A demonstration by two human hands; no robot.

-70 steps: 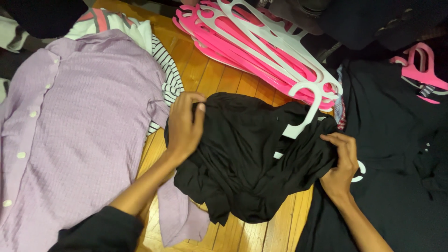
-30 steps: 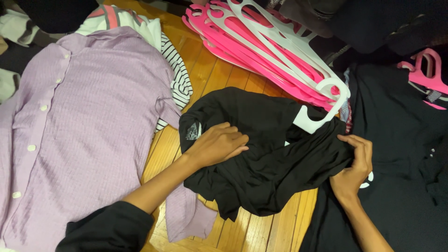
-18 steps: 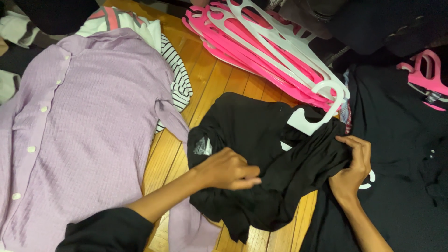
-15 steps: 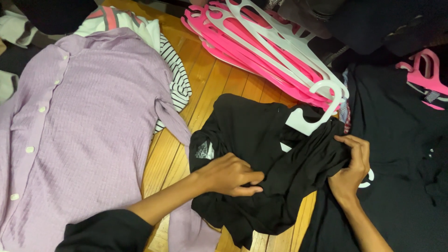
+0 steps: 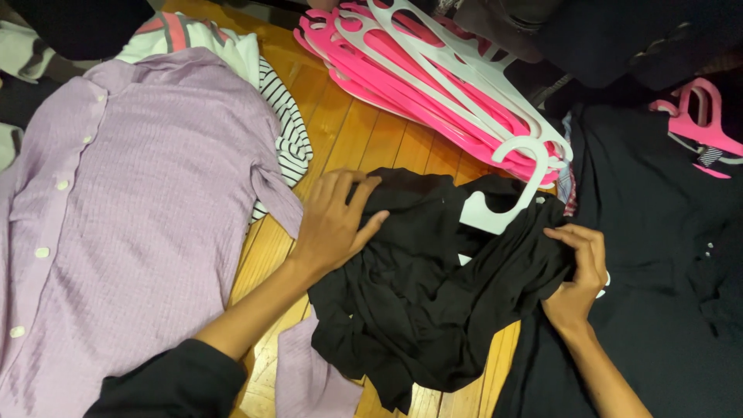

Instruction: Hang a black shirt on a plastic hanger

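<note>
Most of the white hanger (image 5: 495,203) is buried under the crumpled black garment (image 5: 422,286); only its hook is seen at 1 o'clock. The lilac shirt (image 5: 131,217) is cut off at 9 o'clock. The pink hanger (image 5: 696,116) at 3 o'clock is cropped by the edge.

Bare wood floor (image 5: 352,135) strip open between lilac shirt (image 5: 139,201) and pink hangers (image 5: 418,73), black clothes (image 5: 658,232) crowding right

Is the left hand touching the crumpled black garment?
Touching. The head view shows the left hand lying flat on the black garment, fingers spread over its upper left edge.
</note>
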